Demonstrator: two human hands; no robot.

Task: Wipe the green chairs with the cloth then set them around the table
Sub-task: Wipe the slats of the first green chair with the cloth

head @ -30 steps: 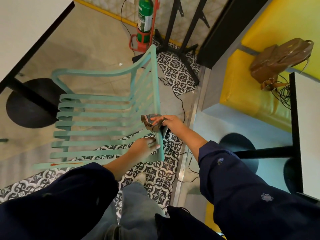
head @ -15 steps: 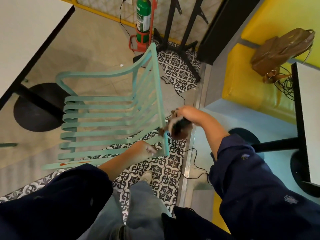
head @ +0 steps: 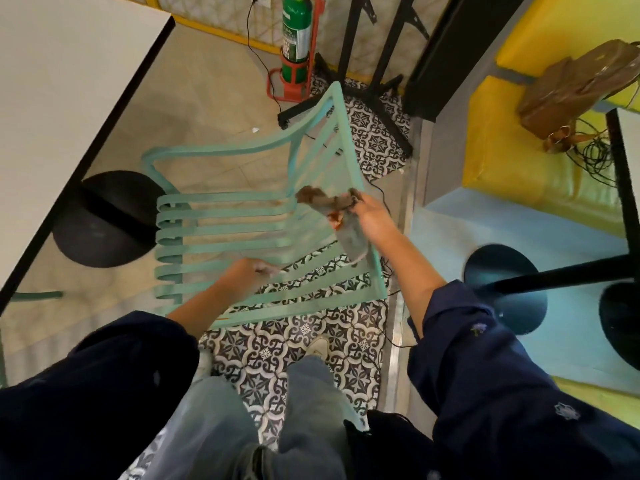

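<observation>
Wiping step, seemingly: right hand (head: 372,216) fingers pinch the cloth (head: 341,220) at the green chair (head: 263,216) centre frame; left hand (head: 247,271) grips a slat. Next, rub the backrest, then carry it toward the table (head: 65,81) at 10 o'clock.

**Tight gap around the chair**

You have open floor (head: 214,98) beyond the green chair (head: 221,230). On your left the white counter (head: 62,81) and its black base (head: 104,220) crowd it; on your right the yellow bench (head: 519,150) walls it in.
</observation>
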